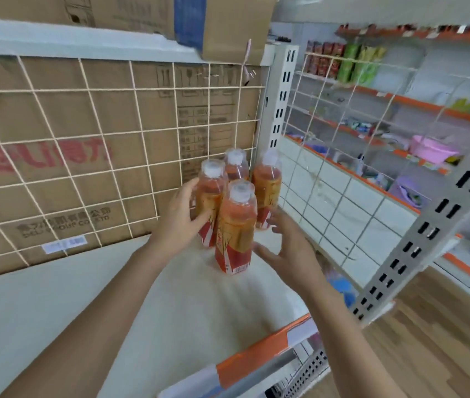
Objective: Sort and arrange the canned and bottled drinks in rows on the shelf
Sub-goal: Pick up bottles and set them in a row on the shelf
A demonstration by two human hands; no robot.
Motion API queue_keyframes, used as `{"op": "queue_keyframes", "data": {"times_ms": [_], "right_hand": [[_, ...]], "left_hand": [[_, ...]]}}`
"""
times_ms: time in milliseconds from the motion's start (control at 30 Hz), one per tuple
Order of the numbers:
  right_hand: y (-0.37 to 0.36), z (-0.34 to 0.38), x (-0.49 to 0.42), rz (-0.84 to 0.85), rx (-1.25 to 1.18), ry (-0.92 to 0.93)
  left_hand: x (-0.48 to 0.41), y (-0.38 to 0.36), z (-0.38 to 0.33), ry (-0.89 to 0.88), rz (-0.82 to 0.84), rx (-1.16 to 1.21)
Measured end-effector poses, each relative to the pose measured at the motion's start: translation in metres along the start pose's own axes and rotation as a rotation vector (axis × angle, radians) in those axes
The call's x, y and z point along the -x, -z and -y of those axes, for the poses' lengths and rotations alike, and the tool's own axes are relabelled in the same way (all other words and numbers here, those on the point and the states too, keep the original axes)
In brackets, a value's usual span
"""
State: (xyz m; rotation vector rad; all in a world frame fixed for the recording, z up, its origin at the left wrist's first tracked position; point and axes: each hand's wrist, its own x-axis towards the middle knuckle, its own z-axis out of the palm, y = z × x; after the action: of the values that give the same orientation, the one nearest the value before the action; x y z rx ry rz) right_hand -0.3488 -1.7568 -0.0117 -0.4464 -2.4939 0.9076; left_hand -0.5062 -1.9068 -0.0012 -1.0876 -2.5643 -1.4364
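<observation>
White shelf (84, 311): four upright bottles (235, 225), caps up, between spread, empty fingers (259, 249).

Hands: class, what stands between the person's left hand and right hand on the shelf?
In the head view, the front bottle stands between the left hand and the right hand, on the shelf. The left hand touches another bottle.

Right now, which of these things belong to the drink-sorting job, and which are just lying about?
Job:
four orange bottles
shelf
left hand
right hand

Lying about:
cardboard box
wire grid
pink basin
snack packets
</observation>
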Motion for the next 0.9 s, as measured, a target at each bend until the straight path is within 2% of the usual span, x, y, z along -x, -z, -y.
{"op": "queue_keyframes", "data": {"times_ms": [167, 367, 633, 900], "right_hand": [[-0.023, 0.0, -0.028, 0.142, -0.31, -0.029], [-0.048, -0.014, -0.037, 0.131, -0.48, -0.051], [-0.048, -0.018, -0.029, 0.105, -0.542, -0.038], [-0.051, -0.008, -0.008, 0.108, -0.56, -0.02]], "left_hand": [[-0.032, -0.019, 0.002, 0.175, -0.042, 0.239], [-0.046, -0.038, 0.031, 0.259, 0.005, 0.238], [-0.008, -0.023, 0.024, 0.259, -0.022, 0.215], [0.073, 0.029, 0.038, 0.323, -0.075, 0.2]]}}
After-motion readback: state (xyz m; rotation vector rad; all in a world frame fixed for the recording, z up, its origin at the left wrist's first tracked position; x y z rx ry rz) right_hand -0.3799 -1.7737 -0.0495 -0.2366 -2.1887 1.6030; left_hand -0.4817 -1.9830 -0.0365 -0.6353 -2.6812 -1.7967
